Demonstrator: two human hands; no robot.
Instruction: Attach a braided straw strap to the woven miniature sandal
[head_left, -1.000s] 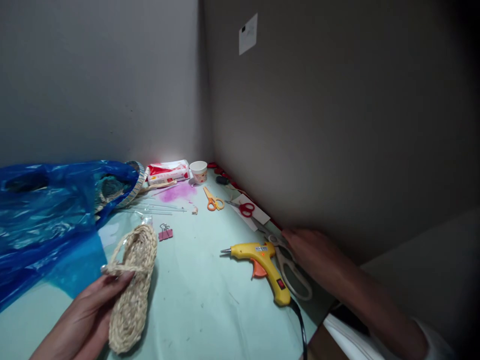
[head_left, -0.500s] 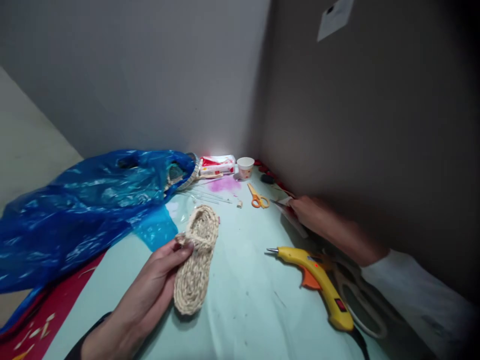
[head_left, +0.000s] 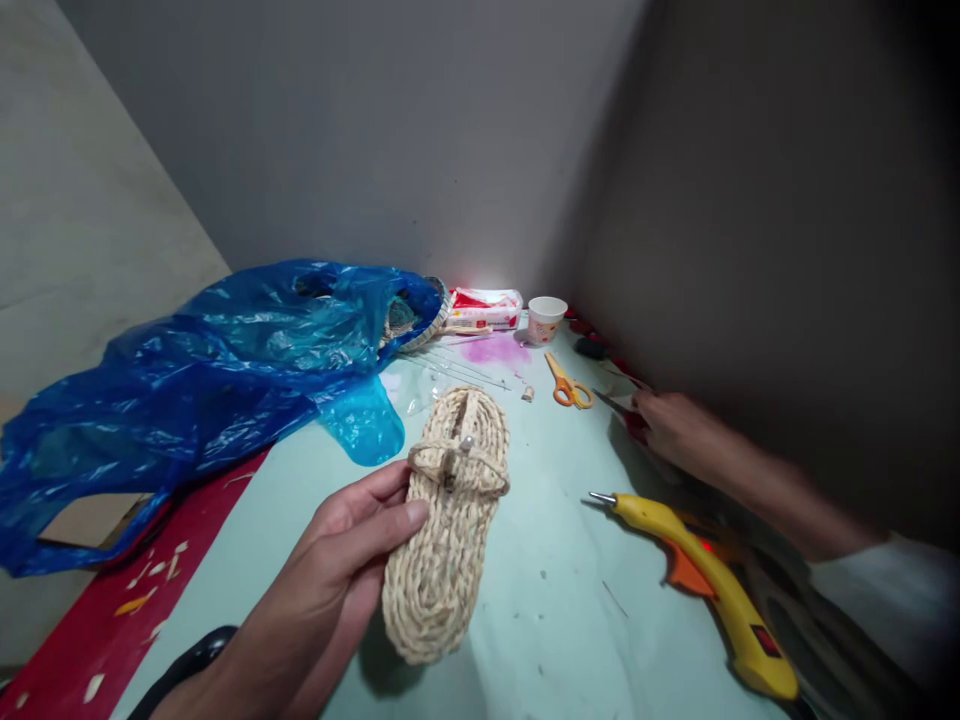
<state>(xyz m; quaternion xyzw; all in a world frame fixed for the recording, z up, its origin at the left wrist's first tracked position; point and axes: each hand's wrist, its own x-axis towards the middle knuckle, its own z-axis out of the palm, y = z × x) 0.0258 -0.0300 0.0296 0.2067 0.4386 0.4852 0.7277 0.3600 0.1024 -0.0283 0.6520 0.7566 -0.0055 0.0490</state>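
My left hand (head_left: 341,560) grips a small woven straw slipper (head_left: 435,560) at its left side, thumb on top. The slipper is tilted up above the table, its sole facing me and a braided strap (head_left: 476,465) across it with a small shiny bead. Over by the right wall, my right hand (head_left: 679,430) is slightly blurred, its fingers curled down at the table. A dark pointed blade (head_left: 611,402) sticks out beside these fingers; what they hold is mostly hidden. Nearer me lies a yellow glue gun (head_left: 697,560) with an orange trigger and a red light.
Orange-handled scissors (head_left: 568,385) lie beyond the slipper. Farther back stand a paper cup (head_left: 547,320) and a red-and-white packet (head_left: 487,308). A blue plastic bag (head_left: 247,350) spreads over the left side. Large scissors, dim, lie under the right forearm. Thin sticks (head_left: 469,370) lie near the bag.
The slipper has come closer and turned, so its strap and bead show more fully. My view has shifted left; my right hand stays by the right wall.
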